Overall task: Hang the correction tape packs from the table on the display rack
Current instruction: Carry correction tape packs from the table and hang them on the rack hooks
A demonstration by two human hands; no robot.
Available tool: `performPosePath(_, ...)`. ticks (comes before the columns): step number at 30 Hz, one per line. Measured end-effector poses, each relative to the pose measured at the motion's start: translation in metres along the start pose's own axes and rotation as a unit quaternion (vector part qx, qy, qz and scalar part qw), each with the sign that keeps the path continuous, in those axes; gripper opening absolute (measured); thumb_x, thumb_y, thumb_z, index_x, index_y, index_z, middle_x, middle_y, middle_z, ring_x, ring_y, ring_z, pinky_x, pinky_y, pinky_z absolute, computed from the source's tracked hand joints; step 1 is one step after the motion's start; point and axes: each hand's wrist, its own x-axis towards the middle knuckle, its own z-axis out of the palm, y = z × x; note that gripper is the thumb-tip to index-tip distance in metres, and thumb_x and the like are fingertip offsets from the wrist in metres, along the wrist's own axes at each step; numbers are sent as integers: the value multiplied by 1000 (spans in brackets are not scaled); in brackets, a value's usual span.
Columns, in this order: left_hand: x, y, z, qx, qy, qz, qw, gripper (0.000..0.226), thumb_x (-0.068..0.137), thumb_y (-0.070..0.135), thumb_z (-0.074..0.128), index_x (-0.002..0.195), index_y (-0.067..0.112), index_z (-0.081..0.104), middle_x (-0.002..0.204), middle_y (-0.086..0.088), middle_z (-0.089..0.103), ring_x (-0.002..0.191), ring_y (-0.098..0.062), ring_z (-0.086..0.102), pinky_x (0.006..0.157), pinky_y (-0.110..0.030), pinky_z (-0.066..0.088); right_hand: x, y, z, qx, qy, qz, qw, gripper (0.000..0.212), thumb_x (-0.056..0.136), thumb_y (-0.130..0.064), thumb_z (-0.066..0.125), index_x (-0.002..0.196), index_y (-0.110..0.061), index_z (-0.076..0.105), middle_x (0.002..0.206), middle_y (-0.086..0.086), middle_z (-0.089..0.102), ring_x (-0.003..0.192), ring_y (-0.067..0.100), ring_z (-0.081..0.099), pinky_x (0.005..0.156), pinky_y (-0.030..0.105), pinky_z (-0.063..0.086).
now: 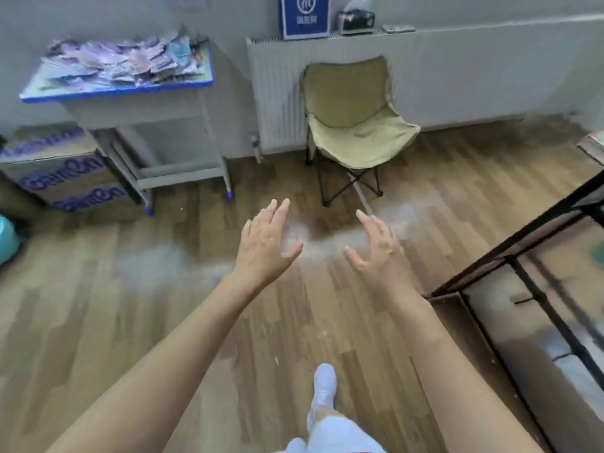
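Observation:
A heap of correction tape packs point(130, 62) lies on a blue-edged table point(108, 92) at the upper left, blurred by motion. My left hand point(266, 243) and my right hand point(377, 248) are stretched out over the wooden floor in the middle of the view, fingers spread, holding nothing. Both hands are well away from the table. A black metal frame point(529, 282), likely the display rack, runs along the right edge.
A yellow folding chair point(354, 125) stands against the white radiator point(277, 103). Stacked cardboard boxes point(62, 171) sit at the left beside the table. A blue sign point(305, 14) and a tissue box point(357, 21) stand on the ledge. My foot point(324, 390) is below.

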Motion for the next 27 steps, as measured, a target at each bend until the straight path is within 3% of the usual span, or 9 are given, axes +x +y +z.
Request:
performPosePath(14, 151, -148, -78, 4, 105, -193, 976, 70, 94, 36, 53, 151, 20, 16, 159, -5, 15, 145, -20, 15, 117, -36, 10, 241, -131, 76, 1, -101, -163, 981, 63, 94, -29, 54, 150, -23, 25, 154, 8, 26, 142, 22, 19, 112, 37, 18)
performPosePath(21, 211, -209, -98, -26, 123, -259, 958, 68, 94, 36, 51, 151, 20, 17, 159, -5, 15, 145, -20, 15, 118, -38, 12, 330, -184, 111, -30, -153, -190, 969, 63, 96, -31, 52, 150, -24, 22, 155, 7, 23, 143, 23, 17, 113, 37, 17)
performPosePath(27, 283, -287, -129, -34, 133, -271, 953, 67, 95, 37, 50, 151, 21, 17, 159, -5, 14, 145, -21, 15, 118, -38, 13, 415, -244, 154, -27, -151, -195, 969, 63, 96, -31, 53, 150, -25, 22, 156, 6, 22, 143, 23, 17, 115, 39, 18)
